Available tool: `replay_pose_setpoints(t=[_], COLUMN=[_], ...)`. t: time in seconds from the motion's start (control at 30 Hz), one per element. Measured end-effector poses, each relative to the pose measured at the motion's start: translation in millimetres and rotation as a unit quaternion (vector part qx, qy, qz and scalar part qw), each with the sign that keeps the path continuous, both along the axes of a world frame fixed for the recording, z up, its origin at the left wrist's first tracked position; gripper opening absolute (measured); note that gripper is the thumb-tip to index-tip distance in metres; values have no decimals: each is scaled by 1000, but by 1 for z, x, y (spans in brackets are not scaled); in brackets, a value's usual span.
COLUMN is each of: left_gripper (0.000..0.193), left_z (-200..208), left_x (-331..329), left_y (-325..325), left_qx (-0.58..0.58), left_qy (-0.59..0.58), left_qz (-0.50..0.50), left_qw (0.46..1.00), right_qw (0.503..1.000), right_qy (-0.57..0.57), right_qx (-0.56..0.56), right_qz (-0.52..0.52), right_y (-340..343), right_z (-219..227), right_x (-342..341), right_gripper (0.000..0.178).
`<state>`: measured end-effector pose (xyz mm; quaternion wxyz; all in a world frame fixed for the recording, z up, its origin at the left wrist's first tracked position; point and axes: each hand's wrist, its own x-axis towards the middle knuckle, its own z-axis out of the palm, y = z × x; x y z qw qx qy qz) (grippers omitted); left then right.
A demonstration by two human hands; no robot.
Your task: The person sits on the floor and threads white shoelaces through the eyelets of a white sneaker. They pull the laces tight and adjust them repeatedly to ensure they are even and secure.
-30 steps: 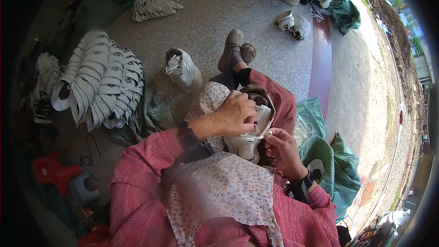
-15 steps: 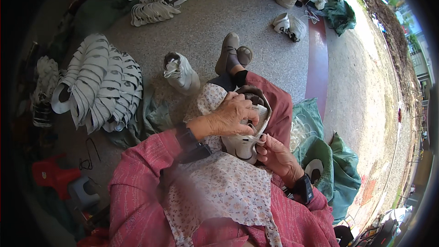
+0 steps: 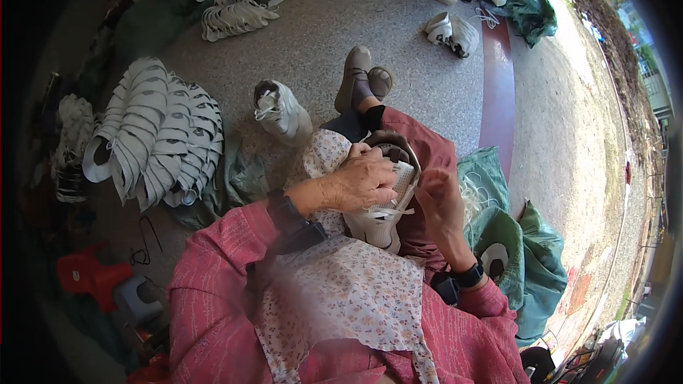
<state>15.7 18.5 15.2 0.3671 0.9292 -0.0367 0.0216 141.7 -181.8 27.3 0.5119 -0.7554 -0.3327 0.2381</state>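
An off-white mesh shoe upper (image 3: 377,226) lies on my lap, its dark-lined opening turned away from me. My left hand (image 3: 361,181) is closed over its upper left side, the fingers curled onto the lacing area. A white lace (image 3: 388,212) crosses the upper below those fingers, one short end poking out to the right. My right hand (image 3: 442,210) is raised just right of the upper, apart from it. Motion smears its fingers, so whether it holds anything cannot be made out. A white laced shoe (image 3: 282,115) stands on the floor ahead, to the left.
Nested stacks of white shoe uppers (image 3: 153,135) stand at left, with another stack (image 3: 238,11) farther off. A green sack (image 3: 530,263) and a bundle of white laces (image 3: 473,199) lie at right. A red stool (image 3: 92,274) is at lower left. Two pale shoe pieces (image 3: 453,34) lie far right.
My right hand has let go of the lace by the upper and moved up and to the right. The left hand stays on the upper, its fingers shifted slightly.
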Motion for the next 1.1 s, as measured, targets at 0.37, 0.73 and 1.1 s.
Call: replay_pose_setpoints(t=[0.37,0.73,1.1], left_gripper=[18,34,51], left_z=[13,36,-18], left_x=[15,-105,-133], left_y=[23,50,-27], left_qx=[-724,-328,-753], left_qy=[59,171,184], left_qz=[122,256,221], left_qw=[676,893,591], right_qw=[928,936,939], right_qy=[-258,-238,-268], right_qx=[29,71,67], right_qz=[268,248,205], right_y=[30,36,37], right_z=[5,-1,0], right_x=[16,19,8], right_gripper=[8,10,8])
